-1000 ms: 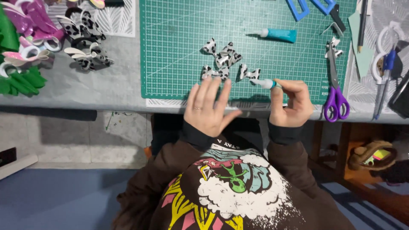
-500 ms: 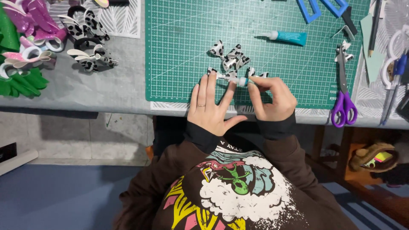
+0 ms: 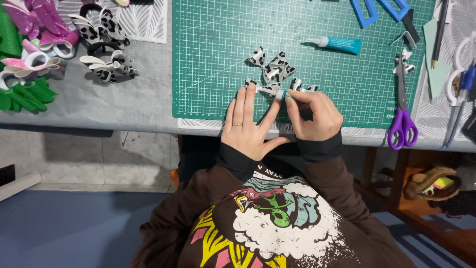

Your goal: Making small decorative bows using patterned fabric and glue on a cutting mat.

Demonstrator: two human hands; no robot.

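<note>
My left hand (image 3: 250,124) lies flat on the green cutting mat (image 3: 218,54), fingertips pressing a small black-and-white spotted bow piece (image 3: 265,88). My right hand (image 3: 315,115) is closed around a small glue tube (image 3: 283,94) with a teal cap end, its tip at that bow piece. Just beyond lies a finished spotted bow (image 3: 271,65). Another spotted loop (image 3: 303,85) peeks out above my right hand's knuckles.
A second teal glue tube (image 3: 339,44) lies further up the mat. Purple-handled scissors (image 3: 402,111) lie at the mat's right edge, with pens and blue tools beyond. Spotted, pink and green bows (image 3: 99,49) are piled on the grey table at left.
My right hand moved left with the glue tube to the bow piece under my left fingers. The camera view shifted slightly.
</note>
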